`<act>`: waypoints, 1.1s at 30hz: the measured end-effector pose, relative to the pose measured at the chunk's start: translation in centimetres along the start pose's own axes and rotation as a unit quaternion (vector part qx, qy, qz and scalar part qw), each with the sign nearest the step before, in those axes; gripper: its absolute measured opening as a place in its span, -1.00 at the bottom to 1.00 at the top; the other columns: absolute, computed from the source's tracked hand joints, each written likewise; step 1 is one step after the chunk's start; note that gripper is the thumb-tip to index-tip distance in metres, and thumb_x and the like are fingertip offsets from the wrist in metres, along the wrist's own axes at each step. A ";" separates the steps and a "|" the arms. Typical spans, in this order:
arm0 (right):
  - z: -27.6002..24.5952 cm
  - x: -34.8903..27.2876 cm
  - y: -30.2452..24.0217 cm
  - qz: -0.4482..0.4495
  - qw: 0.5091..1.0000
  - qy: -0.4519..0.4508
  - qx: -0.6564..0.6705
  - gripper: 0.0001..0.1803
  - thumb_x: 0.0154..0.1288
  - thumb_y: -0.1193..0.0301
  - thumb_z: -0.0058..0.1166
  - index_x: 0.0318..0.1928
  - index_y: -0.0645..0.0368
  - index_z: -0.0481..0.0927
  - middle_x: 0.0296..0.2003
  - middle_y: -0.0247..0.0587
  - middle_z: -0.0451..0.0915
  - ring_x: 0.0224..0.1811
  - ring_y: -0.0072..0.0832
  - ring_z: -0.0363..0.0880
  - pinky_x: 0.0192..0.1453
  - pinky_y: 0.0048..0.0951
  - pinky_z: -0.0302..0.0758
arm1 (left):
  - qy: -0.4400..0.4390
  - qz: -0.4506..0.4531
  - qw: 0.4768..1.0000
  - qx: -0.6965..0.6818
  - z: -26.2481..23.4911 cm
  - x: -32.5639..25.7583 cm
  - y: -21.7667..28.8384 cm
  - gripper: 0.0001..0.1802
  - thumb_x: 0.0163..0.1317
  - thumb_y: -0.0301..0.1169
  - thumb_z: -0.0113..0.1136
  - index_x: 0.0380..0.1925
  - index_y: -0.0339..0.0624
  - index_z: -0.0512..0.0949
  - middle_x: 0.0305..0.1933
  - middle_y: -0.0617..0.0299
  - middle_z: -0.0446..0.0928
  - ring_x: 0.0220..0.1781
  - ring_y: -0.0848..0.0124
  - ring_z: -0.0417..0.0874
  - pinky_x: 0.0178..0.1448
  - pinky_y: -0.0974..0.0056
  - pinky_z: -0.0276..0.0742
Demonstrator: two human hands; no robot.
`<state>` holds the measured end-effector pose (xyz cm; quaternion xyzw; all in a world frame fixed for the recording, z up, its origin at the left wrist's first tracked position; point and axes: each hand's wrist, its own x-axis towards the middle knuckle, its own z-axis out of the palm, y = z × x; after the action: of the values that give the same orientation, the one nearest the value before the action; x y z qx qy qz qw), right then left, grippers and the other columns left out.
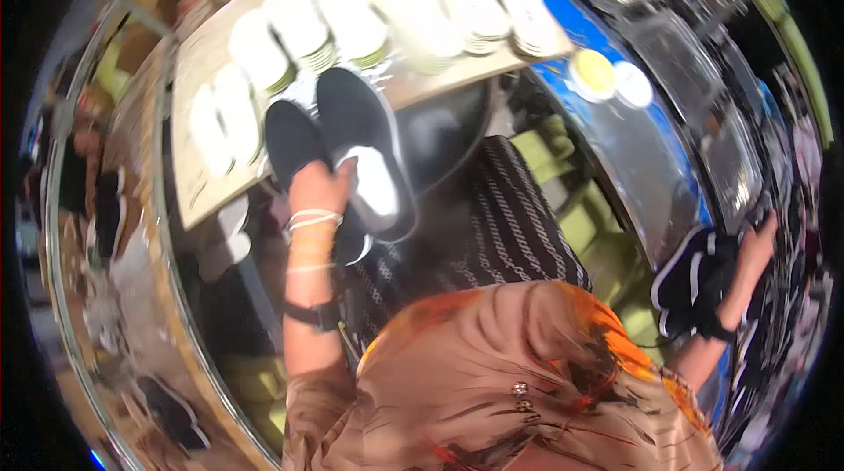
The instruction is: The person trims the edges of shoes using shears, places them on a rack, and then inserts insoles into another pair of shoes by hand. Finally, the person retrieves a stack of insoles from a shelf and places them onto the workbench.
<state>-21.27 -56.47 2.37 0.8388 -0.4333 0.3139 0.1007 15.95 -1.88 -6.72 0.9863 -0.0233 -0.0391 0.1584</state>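
My left hand [318, 185] is closed on a pair of black slip-on shoes [356, 106], gripping them at their openings. A white insole [376, 185] shows inside the right-hand shoe. Their toes point away from me, toward the near edge of the wooden board. Out at the far right, my right hand [756, 247] has its fingers curled at a dark heap, and what they hold is too blurred to name. Below that wrist lie black shoes [690, 273] with white edging.
Several stacks of white insoles [352, 14] stand along the pale wooden board [198, 194]. To their right, a round tub with yellow contents [593, 74] sits beside a white disc [633, 84] on a blue-edged surface. Clear plastic-wrapped packs [673, 49] lie farther right. A dark shoe [171, 409] is at lower left.
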 end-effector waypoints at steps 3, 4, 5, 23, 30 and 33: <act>0.8 -0.4 -9.7 0.111 0.889 -0.192 0.401 -0.55 0.13 0.46 -0.03 0.08 0.12 0.32 -0.34 -0.22 0.55 -0.55 -0.44 0.52 -0.60 -0.53 0.38 | 0.056 0.018 0.998 0.038 -0.6 -1.7 -2.0 -0.57 0.09 -0.14 0.06 -0.58 -0.38 0.54 -0.46 -0.24 0.51 -0.32 -0.11 0.55 -0.16 0.01 0.47; 1.7 -1.3 -13.2 0.105 0.873 -0.257 0.402 -0.54 0.13 0.34 0.01 0.08 0.10 0.33 -0.43 -0.33 0.49 -0.68 -0.69 0.35 -0.70 -0.74 0.17 | 0.063 0.029 0.997 0.025 -0.6 -1.6 -2.3 -0.58 0.10 -0.16 0.05 -0.60 -0.38 0.54 -0.48 -0.24 0.50 -0.34 -0.11 0.55 -0.18 0.00 0.46; -1.0 -2.9 -20.9 0.093 0.764 -0.378 0.515 -0.50 0.09 0.23 0.03 0.05 0.14 0.36 -0.46 -0.32 0.49 -0.73 -0.69 0.28 -0.71 -0.73 0.16 | 0.079 0.010 0.996 0.027 -1.7 -3.7 -4.2 -0.59 0.12 -0.19 0.04 -0.61 -0.38 0.53 -0.49 -0.23 0.49 -0.35 -0.12 0.54 -0.19 -0.01 0.46; 2.4 -11.8 -47.5 -0.454 0.491 -0.453 0.589 -0.32 -0.22 0.16 0.33 -0.02 0.11 0.42 -0.23 -0.14 0.52 -0.19 -0.25 0.52 -0.10 -0.36 0.43 | -0.188 -0.122 0.752 -0.620 -8.9 -15.7 -8.9 -0.50 0.08 -0.41 0.13 0.05 -0.32 0.37 0.07 0.12 0.44 0.00 0.39 0.48 0.08 0.33 0.37; 3.4 -13.6 -49.0 -0.435 0.590 -0.371 0.570 -0.40 -0.13 0.16 0.26 -0.03 0.06 0.42 -0.28 -0.13 0.52 -0.25 -0.16 0.52 -0.21 -0.27 0.46 | -0.184 -0.122 0.760 -0.611 -7.7 -12.2 -9.2 -0.51 0.08 -0.41 0.13 0.04 -0.33 0.37 0.06 0.12 0.44 -0.01 0.39 0.48 0.07 0.33 0.37; 4.3 -14.1 -48.9 -0.460 0.611 -0.356 0.537 -0.43 -0.10 0.16 0.24 -0.04 0.05 0.42 -0.31 -0.15 0.52 -0.30 -0.15 0.53 -0.29 -0.25 0.47 | -0.167 -0.131 0.764 -0.610 -7.4 -11.4 -8.3 -0.52 0.08 -0.40 0.13 0.04 -0.33 0.38 0.05 0.12 0.45 -0.02 0.39 0.49 0.06 0.33 0.37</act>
<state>13.22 -19.42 -4.61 0.8775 0.2536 0.0800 -0.3991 5.50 9.00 -1.56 0.6530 0.1088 -0.2292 0.7136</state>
